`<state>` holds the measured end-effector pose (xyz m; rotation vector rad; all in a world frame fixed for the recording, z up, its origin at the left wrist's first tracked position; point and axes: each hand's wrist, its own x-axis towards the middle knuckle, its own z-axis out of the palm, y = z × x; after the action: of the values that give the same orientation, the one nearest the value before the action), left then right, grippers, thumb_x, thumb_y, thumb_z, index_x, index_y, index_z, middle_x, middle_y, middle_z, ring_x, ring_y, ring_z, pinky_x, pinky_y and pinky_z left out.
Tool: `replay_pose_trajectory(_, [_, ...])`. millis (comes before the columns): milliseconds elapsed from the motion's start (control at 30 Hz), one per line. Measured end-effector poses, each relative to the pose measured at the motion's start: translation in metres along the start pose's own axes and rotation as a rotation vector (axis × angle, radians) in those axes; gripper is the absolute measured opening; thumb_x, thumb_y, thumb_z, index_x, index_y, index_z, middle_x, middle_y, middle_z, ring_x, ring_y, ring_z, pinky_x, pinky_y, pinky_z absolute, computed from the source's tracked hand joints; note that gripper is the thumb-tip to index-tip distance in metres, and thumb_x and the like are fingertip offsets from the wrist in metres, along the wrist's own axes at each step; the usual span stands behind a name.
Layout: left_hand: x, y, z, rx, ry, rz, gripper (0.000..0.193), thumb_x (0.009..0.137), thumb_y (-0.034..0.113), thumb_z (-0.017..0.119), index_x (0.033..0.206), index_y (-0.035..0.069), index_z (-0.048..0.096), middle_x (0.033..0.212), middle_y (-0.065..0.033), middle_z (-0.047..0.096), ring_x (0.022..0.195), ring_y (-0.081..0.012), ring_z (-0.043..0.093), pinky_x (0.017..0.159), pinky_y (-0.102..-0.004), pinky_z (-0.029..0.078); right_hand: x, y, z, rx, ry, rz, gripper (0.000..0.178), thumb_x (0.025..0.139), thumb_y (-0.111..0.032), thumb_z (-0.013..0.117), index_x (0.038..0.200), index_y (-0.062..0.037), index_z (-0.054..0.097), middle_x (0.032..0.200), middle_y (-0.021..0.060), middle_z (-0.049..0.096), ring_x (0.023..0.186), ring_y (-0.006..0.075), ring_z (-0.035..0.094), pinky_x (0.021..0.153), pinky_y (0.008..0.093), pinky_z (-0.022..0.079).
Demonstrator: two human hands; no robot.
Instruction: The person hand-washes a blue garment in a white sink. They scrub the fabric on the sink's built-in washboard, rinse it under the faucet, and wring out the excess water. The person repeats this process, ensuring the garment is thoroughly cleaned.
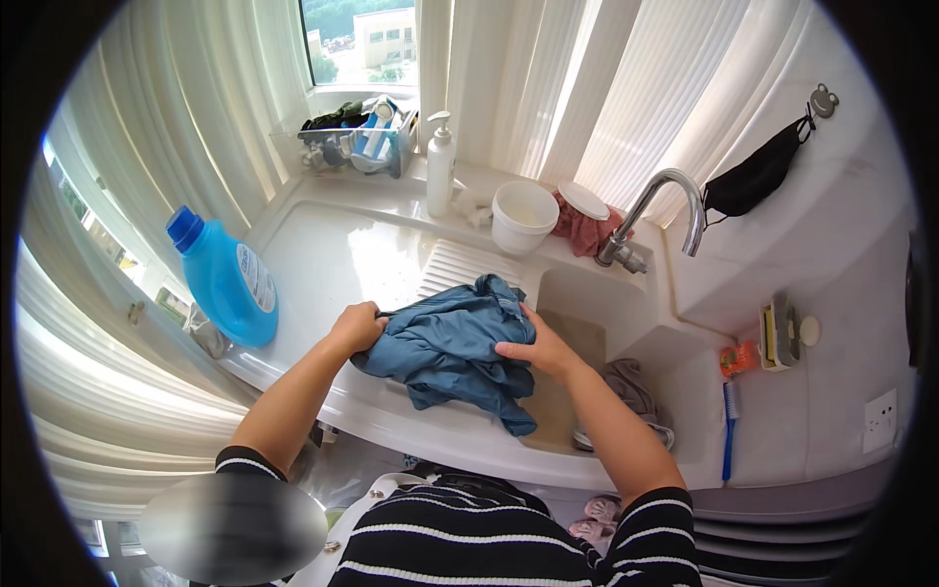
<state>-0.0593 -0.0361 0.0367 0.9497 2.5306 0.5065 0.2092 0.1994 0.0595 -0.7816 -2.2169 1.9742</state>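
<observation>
A crumpled blue garment [450,347] lies over the ribbed washboard [465,266] and the left edge of the sink basin [577,284]. My left hand [359,329] is closed round the garment's left edge, knuckles up. On the opposite side, my right hand [533,344] grips the cloth, its thumb on top and its other fingers partly hidden along the far edge. One end of the fabric hangs toward the basin's near side. Down in the basin, a grey-brown cloth [631,386] rests beneath my right forearm.
A blue detergent bottle [230,284] stands at left. Along the back are a clear bin [391,152], a white pump bottle [440,171], a white tub [523,220], a reddish cloth [585,230] and a curved faucet [675,181]. A blue-handled brush [729,440] hangs on the right wall.
</observation>
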Motion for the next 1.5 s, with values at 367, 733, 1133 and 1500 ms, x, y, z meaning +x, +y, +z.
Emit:
replay_pose_trajectory(367, [-0.039,-0.001,-0.044,-1.285,0.206,0.010,0.027,0.102,0.025,0.052,0.100,0.000,0.061,0.087,-0.0039,0.066,0.080,-0.0092,0.061,0.074,-0.0241,0.050,0.001,-0.059,-0.030,0.664,0.244,-0.186,0.025,0.091,-0.009,0.062,0.116,-0.0052,0.065,0.098,0.0011,0.066,0.086,0.0095,0.059,0.078,0.0279,0.047])
replay_pose_trajectory(733, [-0.084,-0.015,-0.031,-1.051,-0.253,-0.253,0.025,0.099,0.028,0.057,0.105,0.004,0.064,0.088,0.0000,0.063,0.079,-0.0080,0.054,0.073,-0.0243,0.045,0.027,0.007,0.026,-0.036,0.305,0.096,0.045,0.087,-0.039,0.073,0.109,-0.0004,0.068,0.097,0.0059,0.068,0.090,0.0146,0.061,0.080,0.0302,0.049])
replay_pose_trajectory(1133, [-0.076,-0.007,-0.073,-1.777,0.174,0.138,0.033,0.105,0.029,0.045,0.121,0.002,0.054,0.118,-0.0117,0.064,0.108,-0.0229,0.062,0.100,-0.0381,0.048,0.070,-0.043,-0.020,0.808,0.334,-0.001,0.020,0.097,-0.024,0.055,0.105,-0.0070,0.061,0.101,0.0072,0.068,0.091,0.0214,0.064,0.086,0.0402,0.047])
replay_pose_trajectory(1500, [-0.031,-0.008,-0.104,-2.039,0.199,0.143,0.040,0.106,0.033,0.041,0.120,-0.001,0.057,0.122,-0.0150,0.063,0.113,-0.0273,0.061,0.102,-0.0409,0.047,0.073,-0.089,-0.080,-0.028,0.589,-0.305,0.030,0.095,-0.027,0.062,0.109,-0.0005,0.064,0.093,0.0051,0.067,0.085,0.0161,0.063,0.078,0.0319,0.050])
